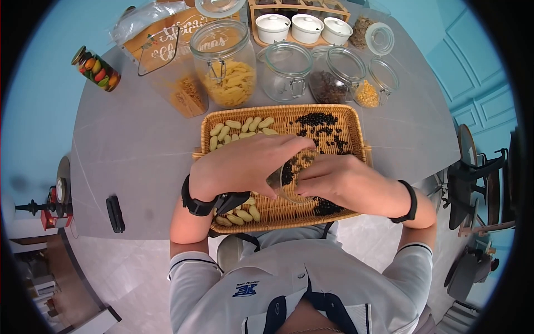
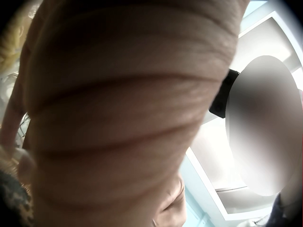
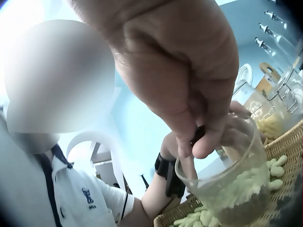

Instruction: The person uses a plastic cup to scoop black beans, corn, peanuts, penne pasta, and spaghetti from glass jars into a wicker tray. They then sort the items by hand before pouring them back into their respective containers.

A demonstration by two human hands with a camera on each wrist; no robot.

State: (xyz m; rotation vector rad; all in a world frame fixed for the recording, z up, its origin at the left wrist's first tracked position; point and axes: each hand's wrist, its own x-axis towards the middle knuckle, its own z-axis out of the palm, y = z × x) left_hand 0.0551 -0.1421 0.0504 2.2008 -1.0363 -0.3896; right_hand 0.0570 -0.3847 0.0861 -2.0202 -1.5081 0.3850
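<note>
My left hand (image 1: 245, 161) grips a clear cup (image 3: 227, 194) over the middle of a wicker tray (image 1: 359, 125). The cup is tilted. At its mouth, my right hand (image 1: 347, 181) pinches a small black bean (image 3: 198, 135) between thumb and finger, as the right wrist view shows. Black beans (image 1: 317, 119) lie scattered in the right part of the tray, some in a cluster by its near edge. Unshelled peanuts (image 1: 233, 124) lie in the tray's left part, partly hidden under my left arm. The left wrist view is mostly filled by my left hand.
Behind the tray stand a jar of pasta (image 1: 231, 83), a clear jar (image 1: 286, 75), a jar of dark pieces (image 1: 334, 83) and a jar of corn kernels (image 1: 368, 94). White lidded pots (image 1: 272, 30) stand farther back. A black object (image 1: 115, 214) lies on the table's left.
</note>
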